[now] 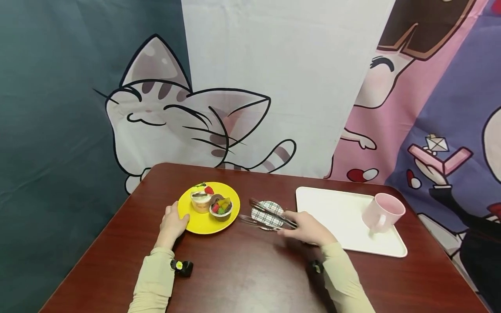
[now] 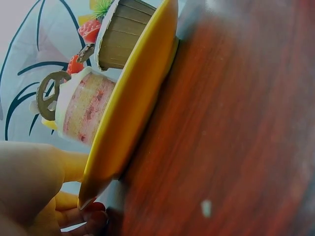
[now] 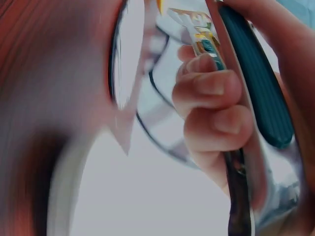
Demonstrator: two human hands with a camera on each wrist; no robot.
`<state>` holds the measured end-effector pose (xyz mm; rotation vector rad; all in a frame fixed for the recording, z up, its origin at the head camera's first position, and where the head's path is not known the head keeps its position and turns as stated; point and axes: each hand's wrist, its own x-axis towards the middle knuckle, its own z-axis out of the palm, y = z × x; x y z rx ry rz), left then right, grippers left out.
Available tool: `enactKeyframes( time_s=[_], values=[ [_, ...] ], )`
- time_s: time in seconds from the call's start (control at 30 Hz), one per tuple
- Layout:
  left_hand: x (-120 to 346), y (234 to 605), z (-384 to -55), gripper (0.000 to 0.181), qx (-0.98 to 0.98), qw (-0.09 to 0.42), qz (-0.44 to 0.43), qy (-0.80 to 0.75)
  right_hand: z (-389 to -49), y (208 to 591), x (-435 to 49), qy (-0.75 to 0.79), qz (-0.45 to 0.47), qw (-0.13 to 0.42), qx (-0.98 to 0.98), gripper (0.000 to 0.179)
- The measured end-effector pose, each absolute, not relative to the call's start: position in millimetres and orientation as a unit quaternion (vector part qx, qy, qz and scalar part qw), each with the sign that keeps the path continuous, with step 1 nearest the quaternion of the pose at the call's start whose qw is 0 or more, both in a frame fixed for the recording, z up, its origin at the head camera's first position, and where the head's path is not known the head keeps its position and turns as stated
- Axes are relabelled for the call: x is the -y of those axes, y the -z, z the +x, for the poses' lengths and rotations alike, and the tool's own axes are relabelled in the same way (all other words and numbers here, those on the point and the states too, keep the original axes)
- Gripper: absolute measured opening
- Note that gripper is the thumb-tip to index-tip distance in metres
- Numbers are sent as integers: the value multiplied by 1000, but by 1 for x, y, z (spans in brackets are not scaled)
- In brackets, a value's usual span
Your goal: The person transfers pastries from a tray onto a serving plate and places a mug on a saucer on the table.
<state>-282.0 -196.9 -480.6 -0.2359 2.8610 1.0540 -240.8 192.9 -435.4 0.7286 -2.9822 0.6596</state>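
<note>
My left hand point(image 1: 172, 224) pinches the near-left rim of a yellow plate point(image 1: 205, 226), thumb above and fingers beneath, as the left wrist view shows. On the plate stand a layered cup dessert point(image 2: 88, 108) with cream and fruit, and a fruit-topped cupcake point(image 2: 123, 37) in a pleated brown cup. My right hand point(image 1: 309, 228) grips metal tongs point(image 3: 258, 83) with dark teal grips, fingers curled round them. Their two arms spread apart and point left, overlapping a round checked coaster point(image 1: 272, 205) in the head view.
A white rectangular tray point(image 1: 328, 217) lies on the right of the dark red-brown table point(image 1: 242, 269), just beyond my right hand. A pink mug point(image 1: 385, 208) stands on its right end. Behind the table hangs a cartoon cat backdrop point(image 1: 289, 87).
</note>
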Motion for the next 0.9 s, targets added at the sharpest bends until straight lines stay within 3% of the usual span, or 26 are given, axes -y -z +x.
enactKeyframes(
  time_s=[0.43, 0.57, 0.77, 0.9],
  values=[
    [200, 483, -281, 70, -936, 47, -62, -344, -208, 437, -315, -281, -15, -15, 960, 51],
    [205, 484, -279, 70, -936, 47, -65, -342, -198, 440, -335, -258, -32, -24, 965, 47],
    [205, 484, -280, 70, -936, 48, -57, -343, -188, 442, -354, -186, 9, 45, 982, 41],
    [202, 486, -281, 70, -936, 48, -53, -345, -182, 443, -360, -192, 10, 8, 981, 43]
  ],
)
